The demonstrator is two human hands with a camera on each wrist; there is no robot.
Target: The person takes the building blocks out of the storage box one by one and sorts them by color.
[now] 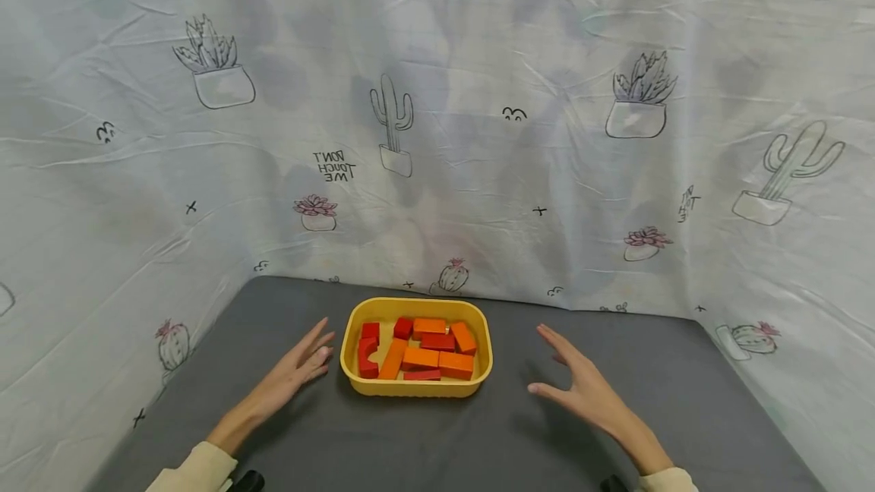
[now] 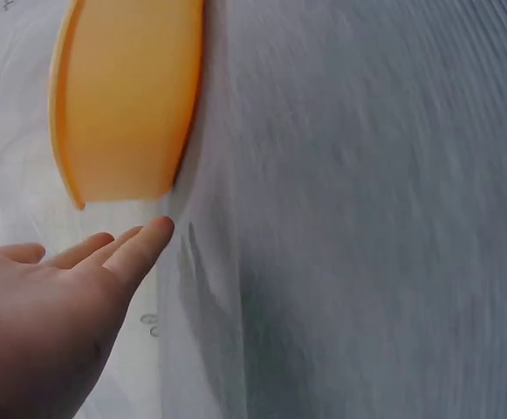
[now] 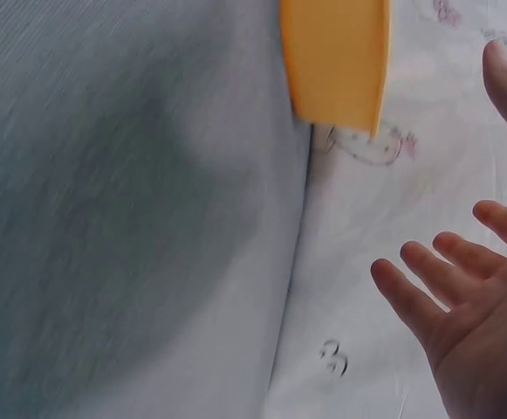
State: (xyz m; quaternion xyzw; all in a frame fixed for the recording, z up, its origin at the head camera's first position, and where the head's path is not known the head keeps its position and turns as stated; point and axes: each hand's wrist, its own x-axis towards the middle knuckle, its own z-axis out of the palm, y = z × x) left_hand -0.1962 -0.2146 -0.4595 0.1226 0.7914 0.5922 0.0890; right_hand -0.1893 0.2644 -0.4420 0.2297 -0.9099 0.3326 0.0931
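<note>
1. Nearest, at the bottom of the head view: two cream sleeve cuffs (image 1: 194, 469), one on each arm.
2. Left hand (image 1: 301, 367) flat and wide, fingers straight, holding nothing. Fingertips (image 1: 326, 334) just beside the left end of the yellow tub (image 1: 417, 388), not touching it.
3. Right hand (image 1: 581, 386) wide too, fingers spread, thumb out to the side, holding nothing. Farther from the tub than the left hand, with bare grey tabletop (image 1: 506, 431) in the gap.
4. Between the two hands: the yellow tub, flat on the grey tabletop, long side facing the person.
5. Inside the tub: a pile of wooden blocks, orange blocks (image 1: 437, 359) mostly toward the right hand's side, red blocks (image 1: 369, 334) mostly toward the left hand's side. One red arch block (image 1: 367, 364) with a curved cut, at the end nearest the left hand.
6. Left wrist view: same flat left hand (image 2: 52, 323) low down, the tub's yellow wall (image 2: 126, 96) just past the fingertips, blurry grey tabletop (image 2: 366, 218) beside it.
7. Right wrist view: spread fingers (image 3: 428, 297) of the right hand (image 3: 484, 323), a corner of the tub (image 3: 336, 57) well past them.
8. Farthest, behind the tub and round both sides: a wrinkled white cloth (image 1: 478, 158) with drawings of cactuses and potted plants.
</note>
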